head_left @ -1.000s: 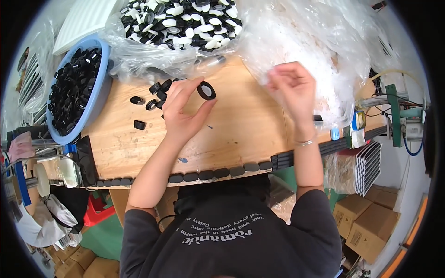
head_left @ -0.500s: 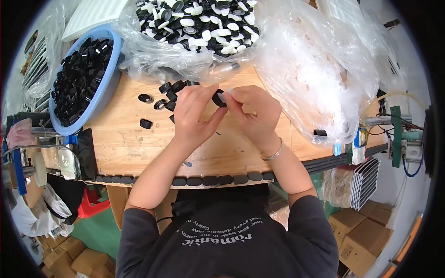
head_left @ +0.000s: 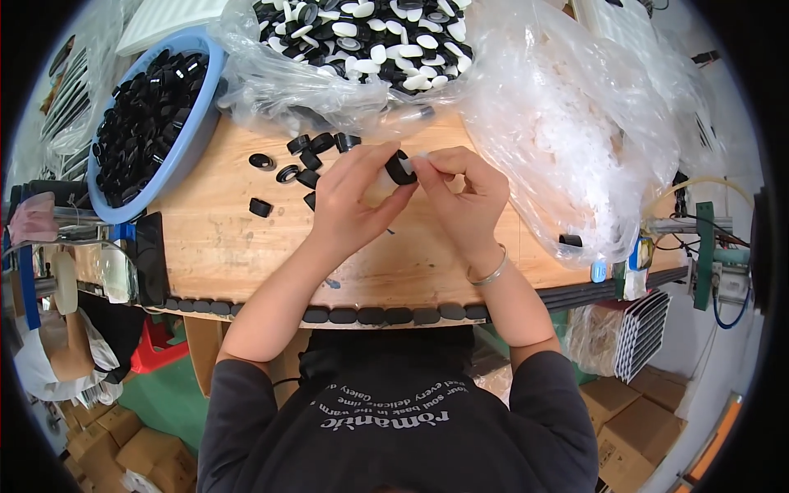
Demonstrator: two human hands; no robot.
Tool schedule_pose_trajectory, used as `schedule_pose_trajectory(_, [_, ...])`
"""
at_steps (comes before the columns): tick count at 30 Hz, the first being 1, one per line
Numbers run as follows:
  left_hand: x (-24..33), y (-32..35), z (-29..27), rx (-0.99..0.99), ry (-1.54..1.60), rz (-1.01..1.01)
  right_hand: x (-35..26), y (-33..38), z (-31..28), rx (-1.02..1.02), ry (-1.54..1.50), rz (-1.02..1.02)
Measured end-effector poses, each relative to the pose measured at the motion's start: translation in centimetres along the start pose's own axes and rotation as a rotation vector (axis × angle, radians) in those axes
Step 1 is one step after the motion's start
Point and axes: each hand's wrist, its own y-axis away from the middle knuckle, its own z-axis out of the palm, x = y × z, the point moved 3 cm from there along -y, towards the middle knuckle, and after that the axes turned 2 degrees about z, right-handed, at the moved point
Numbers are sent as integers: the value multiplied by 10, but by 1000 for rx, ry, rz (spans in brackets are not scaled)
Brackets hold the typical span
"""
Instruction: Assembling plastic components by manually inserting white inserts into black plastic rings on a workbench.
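Between thumb and fingers, my left hand grips a black round cap above the wooden table. My right hand, closed in a pinch, brings a small whitish translucent piece against the cap's right side. Part of that piece is hidden by the fingertips, so I cannot tell whether it sits inside the cap. Just left of my left hand lie several loose black caps, some on their sides and some flat.
A blue tub full of black caps stands at the left. At the back is a clear bag of black caps and white discs. On the right lies a plastic bag of translucent pieces, with one black cap at its near edge.
Both hands sit slightly farther right in the picture, and the whole view has shifted a little. The black cap is tilted differently, and the whitish piece remains pinched beside it.
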Motion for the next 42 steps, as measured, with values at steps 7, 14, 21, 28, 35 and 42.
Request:
schedule_pose_trajectory(7, [-2,3,-2,-25,-30,20,1,1,2,-25,23,-139])
schedule_pose_trajectory(14, [2,-4,-12,69,-80,107,-8,-3,-2,-159,148,-316])
schedule_pose_trajectory(21, [-1,-6,-12,89,-67,148,-9,-6,-4,-212,52,-333])
schedule_pose_trajectory(28, [-1,-5,-10,56,-65,187,-12,-3,-3,-179,130,-319])
schedule_pose_trajectory(35, [0,-3,-10,21,-18,215,-5,-5,-10,-172,-205,101])
schedule_pose_trajectory(42, [1,-2,-6,-44,-17,253,14,7,0,-353,-569,502])
